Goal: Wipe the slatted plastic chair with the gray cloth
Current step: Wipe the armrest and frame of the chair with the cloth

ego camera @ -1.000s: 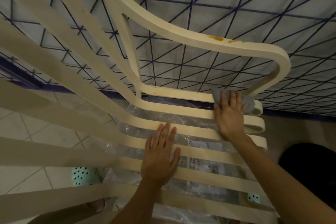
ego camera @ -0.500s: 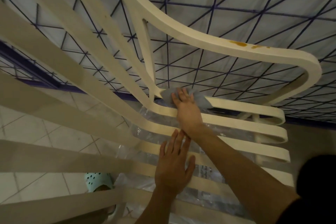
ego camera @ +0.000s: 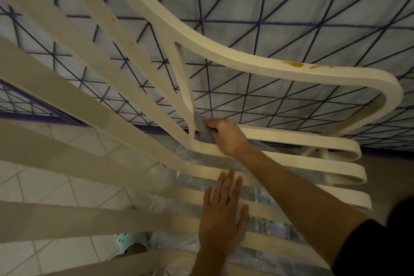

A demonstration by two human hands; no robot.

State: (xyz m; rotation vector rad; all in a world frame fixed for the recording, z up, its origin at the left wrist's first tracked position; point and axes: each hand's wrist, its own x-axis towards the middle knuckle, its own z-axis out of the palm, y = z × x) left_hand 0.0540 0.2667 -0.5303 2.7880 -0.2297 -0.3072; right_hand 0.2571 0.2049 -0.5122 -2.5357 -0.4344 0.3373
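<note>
The cream slatted plastic chair [ego camera: 291, 163] fills the view, its backrest slats sweeping from the left and its armrest loop curving to the right. My right hand [ego camera: 226, 135] grips the bunched gray cloth [ego camera: 202, 130] and presses it into the corner where the armrest's upright strut meets the seat. My left hand [ego camera: 223, 215] lies flat with fingers straight on the seat slats, nearer to me. An orange-brown stain [ego camera: 293, 64] marks the top of the armrest.
Behind the chair hangs a pale sheet with dark blue crossing lines [ego camera: 268, 18]. Clear plastic wrapping [ego camera: 264, 228] lies under the seat slats. A mint green perforated shoe [ego camera: 131, 242] stands on the beige tiled floor [ego camera: 44, 186] at lower left.
My right hand slid the cloth leftward along the rear seat slat from the right end into the strut corner and bunched it. My left hand stayed flat on the slats.
</note>
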